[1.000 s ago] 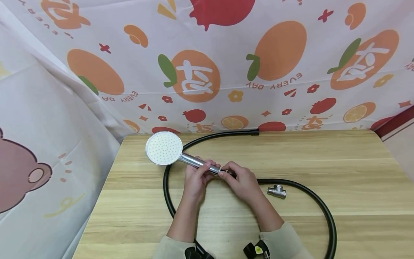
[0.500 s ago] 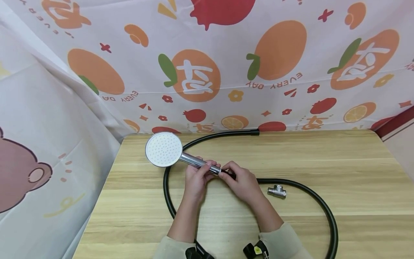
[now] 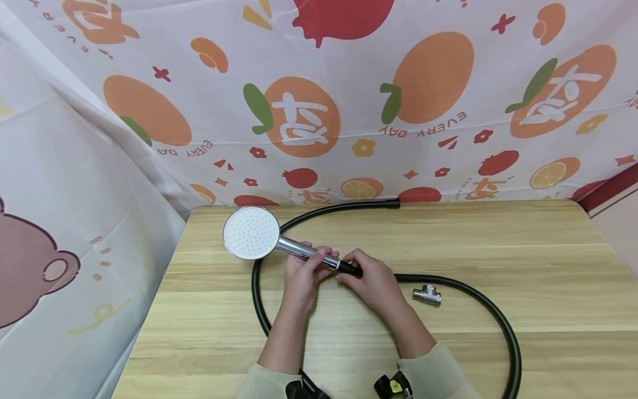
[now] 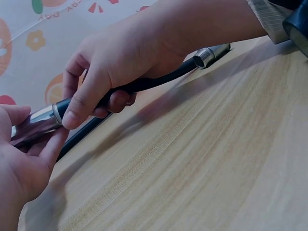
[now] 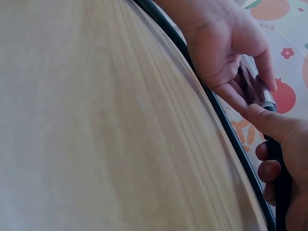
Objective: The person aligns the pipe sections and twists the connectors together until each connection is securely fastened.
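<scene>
A fruit-printed cloth (image 3: 364, 72) hangs behind a pale wood-grain tabletop (image 3: 573, 266), meeting its far edge.

In the head view, the left hand (image 3: 301, 276) holds the chrome handle (image 3: 299, 247) of the shower head (image 3: 251, 233), which points toward the far left corner. The right hand (image 3: 374, 282) pinches the black end of a hose (image 3: 256, 288) right at the handle's foot. The step seems to be joining the two; my advice is to keep the left grip steady and both parts on one line, then turn the hose end gently so any thread doesn't cross. A chrome tee fitting (image 3: 427, 295) lies right of the right hand, clear of the far edge.

The left wrist view shows a narrow grip on both sides: thumb and fingers about the chrome, the other hand curled round the black hose. Whether the thread has caught can't be told.

The right wrist view shows the right thumb beside the pale ring where chrome meets black. Letting the slack follow the turn should spare a twist.

As for looks, the shower head has a round white face dotted with nozzles, a thin rim and a glossy, straight handle.
</scene>
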A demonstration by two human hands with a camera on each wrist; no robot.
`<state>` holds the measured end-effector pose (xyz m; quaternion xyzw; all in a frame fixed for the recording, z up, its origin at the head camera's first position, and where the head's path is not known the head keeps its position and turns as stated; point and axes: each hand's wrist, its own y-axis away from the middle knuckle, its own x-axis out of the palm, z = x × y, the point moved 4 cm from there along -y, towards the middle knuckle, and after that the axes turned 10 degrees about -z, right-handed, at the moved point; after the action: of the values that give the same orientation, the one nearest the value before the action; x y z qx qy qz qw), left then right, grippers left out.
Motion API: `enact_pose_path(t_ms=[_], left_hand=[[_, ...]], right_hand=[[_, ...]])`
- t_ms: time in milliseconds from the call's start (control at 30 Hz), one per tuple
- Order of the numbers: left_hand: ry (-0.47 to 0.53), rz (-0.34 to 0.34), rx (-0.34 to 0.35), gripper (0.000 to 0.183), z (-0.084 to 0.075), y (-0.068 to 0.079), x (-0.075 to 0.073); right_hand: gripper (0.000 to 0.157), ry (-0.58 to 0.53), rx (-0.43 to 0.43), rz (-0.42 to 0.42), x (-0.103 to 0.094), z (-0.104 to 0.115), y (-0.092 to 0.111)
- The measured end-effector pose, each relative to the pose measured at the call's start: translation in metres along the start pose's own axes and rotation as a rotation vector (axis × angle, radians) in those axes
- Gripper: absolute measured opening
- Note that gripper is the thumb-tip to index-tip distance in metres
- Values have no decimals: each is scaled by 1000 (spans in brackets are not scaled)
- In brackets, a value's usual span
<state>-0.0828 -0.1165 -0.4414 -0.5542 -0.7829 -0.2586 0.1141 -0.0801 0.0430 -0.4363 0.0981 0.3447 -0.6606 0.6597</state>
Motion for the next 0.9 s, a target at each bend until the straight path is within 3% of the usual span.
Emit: enact_pose_path(t_ms=[233, 633, 900], left_hand=[[29, 24, -14, 29, 0, -1, 0], [23, 31, -8, 27, 0, -1, 0], [15, 63, -18, 27, -2, 2, 0]], right_hand=[[23, -7, -21, -21, -2, 2, 0], [23, 4, -30, -17, -2, 2, 0], [20, -41, 13, 22, -4, 2, 0]])
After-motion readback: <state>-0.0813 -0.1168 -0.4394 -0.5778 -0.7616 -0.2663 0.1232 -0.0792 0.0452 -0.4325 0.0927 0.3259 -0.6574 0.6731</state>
